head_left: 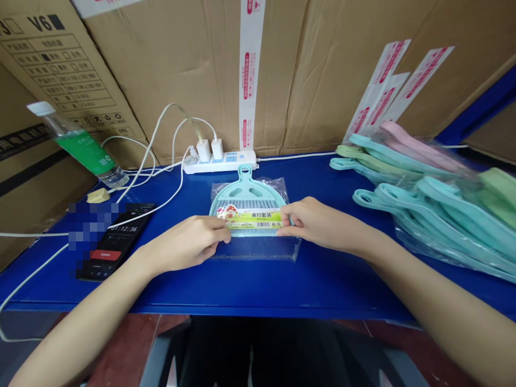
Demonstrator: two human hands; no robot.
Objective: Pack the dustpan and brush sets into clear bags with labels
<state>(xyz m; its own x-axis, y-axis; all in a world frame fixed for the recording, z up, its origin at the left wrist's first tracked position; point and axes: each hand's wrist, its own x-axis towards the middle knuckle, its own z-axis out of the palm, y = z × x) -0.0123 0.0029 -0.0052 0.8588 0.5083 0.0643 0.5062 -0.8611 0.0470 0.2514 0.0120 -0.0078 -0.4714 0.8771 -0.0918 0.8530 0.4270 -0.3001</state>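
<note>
A light-blue dustpan and brush set (246,194) lies on the blue table (258,285), its handle pointing away from me. Across its grey bristles runs a printed label strip (258,217) in yellow, green and white. Clear plastic film (258,249) shows around and below the set. My left hand (197,240) has its fingers curled closed at the label's left end. At the right end, my right hand (308,221) pinches the label's edge between thumb and fingers.
Packaged dustpan sets (435,215) in blue, green and pink are piled at the right. A white power strip (226,160) with chargers stands behind. At the left are a bottle (84,148), a phone (116,244) and loose white cables. Cardboard boxes (193,64) form the back.
</note>
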